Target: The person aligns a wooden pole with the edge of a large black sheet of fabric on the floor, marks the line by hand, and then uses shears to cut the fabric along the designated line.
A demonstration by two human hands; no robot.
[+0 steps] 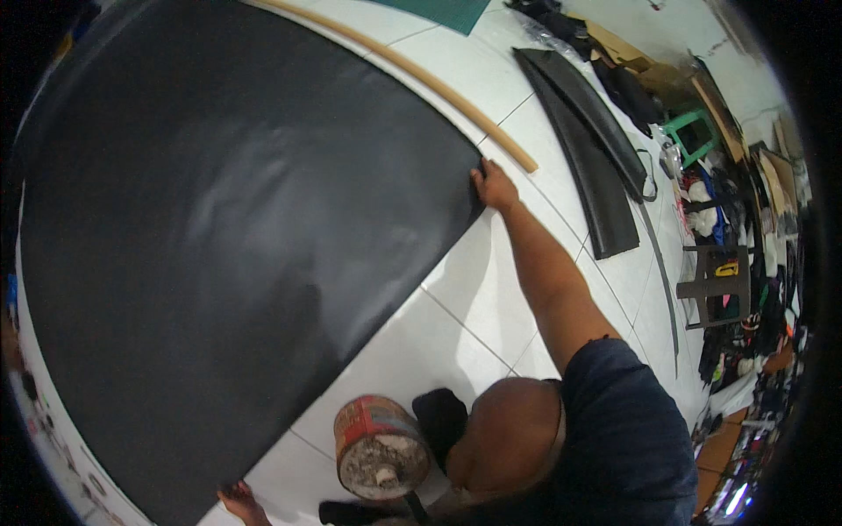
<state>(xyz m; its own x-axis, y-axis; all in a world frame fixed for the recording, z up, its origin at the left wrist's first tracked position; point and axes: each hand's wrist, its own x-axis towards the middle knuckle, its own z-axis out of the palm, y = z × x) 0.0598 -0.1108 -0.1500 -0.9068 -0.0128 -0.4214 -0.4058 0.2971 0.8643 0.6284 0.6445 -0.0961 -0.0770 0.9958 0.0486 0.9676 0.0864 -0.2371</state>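
A large black sheet (219,175), smooth and slightly shiny like leatherette, lies spread over the white tiled floor. My right hand (496,186) grips its right corner, with my arm stretched out and the fingers closed at the edge. At the bottom of the view my left hand (243,505) holds the near edge of the same sheet, its fingertips dark against the material. That hand shows only in part. Soft ripples run across the middle of the sheet.
A round, stained can (381,447) stands beside my leg. A long tan tube (438,88) curves along the sheet's far edge. Folded black material (583,149) lies to the right. Beyond are a green stool (691,136), a dark stool (715,287) and piled clutter; a green mat (447,10) lies at the top.
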